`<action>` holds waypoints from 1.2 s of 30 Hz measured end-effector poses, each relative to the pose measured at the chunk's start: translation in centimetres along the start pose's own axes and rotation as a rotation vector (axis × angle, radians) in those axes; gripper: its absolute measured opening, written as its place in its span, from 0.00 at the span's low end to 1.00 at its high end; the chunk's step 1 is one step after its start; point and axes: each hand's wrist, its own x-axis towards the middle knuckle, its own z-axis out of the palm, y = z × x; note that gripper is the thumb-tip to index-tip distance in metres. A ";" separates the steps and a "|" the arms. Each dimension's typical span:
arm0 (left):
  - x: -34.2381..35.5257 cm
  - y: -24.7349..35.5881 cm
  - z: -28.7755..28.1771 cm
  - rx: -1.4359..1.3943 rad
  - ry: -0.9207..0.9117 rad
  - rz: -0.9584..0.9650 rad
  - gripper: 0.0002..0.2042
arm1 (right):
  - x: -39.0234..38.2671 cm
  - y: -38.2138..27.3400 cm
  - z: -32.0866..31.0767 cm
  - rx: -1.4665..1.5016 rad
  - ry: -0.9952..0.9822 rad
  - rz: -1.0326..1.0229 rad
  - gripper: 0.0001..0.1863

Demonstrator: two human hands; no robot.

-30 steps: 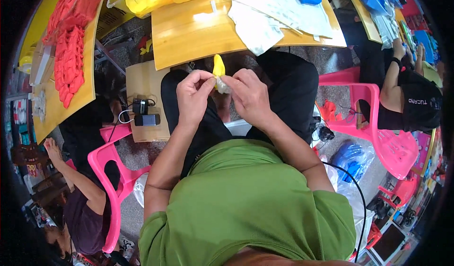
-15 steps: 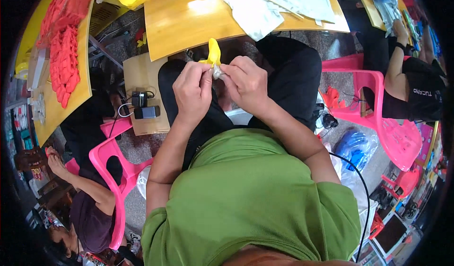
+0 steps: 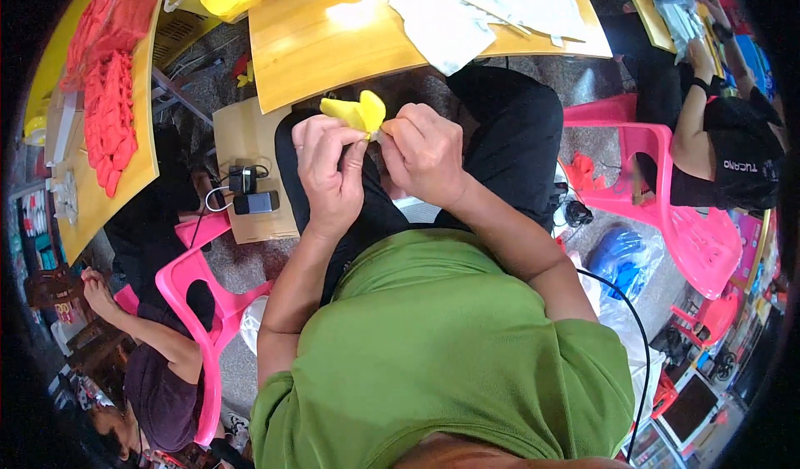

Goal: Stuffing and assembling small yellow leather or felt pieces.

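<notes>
my left fingers (image 3: 340, 137) pinch the two-lobed yellow piece (image 3: 360, 113) low; best kept firm yet uncrushed, with my right fingers (image 3: 402, 131) close beside, their grip unclear.

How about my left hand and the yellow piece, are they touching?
Touching. The head view shows the left hand pinching the yellow piece at its lower end, with no gap between them.

smooth glossy wood-look tabletop (image 3: 308, 65), matt white cloth-like sheet (image 3: 442, 32) overhanging its near edge, smooth satiny yellow piece (image 3: 354, 115), glossy pink plastic chair (image 3: 704, 256), matt green cloth shirt (image 3: 442, 336), matt brown cardboard (image 3: 233, 140), shiny crinkled clear plastic bag (image 3: 652, 271)
</notes>
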 end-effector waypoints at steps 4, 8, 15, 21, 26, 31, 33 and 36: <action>-0.6 -0.6 0.1 -0.058 0.026 -0.047 0.04 | 0.2 -0.5 0.4 0.049 0.049 0.025 0.06; -1.5 -1.0 0.7 -0.398 -0.061 -0.236 0.08 | 0.3 -0.9 0.3 0.097 0.057 0.053 0.07; -2.5 -1.3 0.7 -1.010 -0.096 -0.601 0.09 | 0.5 -1.6 -0.7 0.618 -0.204 0.342 0.03; -1.7 -1.1 0.4 -1.356 0.007 -0.832 0.04 | 0.0 -2.0 -1.3 0.614 -0.104 0.509 0.04; -1.6 -0.7 0.4 -1.242 -0.046 -0.755 0.05 | 0.0 -2.1 -1.1 0.334 -0.136 0.388 0.07; -1.6 -0.3 0.2 -1.025 -0.074 -0.697 0.05 | 0.4 -2.5 -1.2 0.128 -0.198 0.272 0.07; -1.6 0.0 0.2 -0.913 -0.098 -0.667 0.06 | 0.3 -2.5 -1.1 0.098 -0.205 0.238 0.06; -2.1 0.1 0.4 -0.777 -0.081 -0.601 0.06 | 0.2 -2.6 -0.9 0.008 -0.169 0.082 0.05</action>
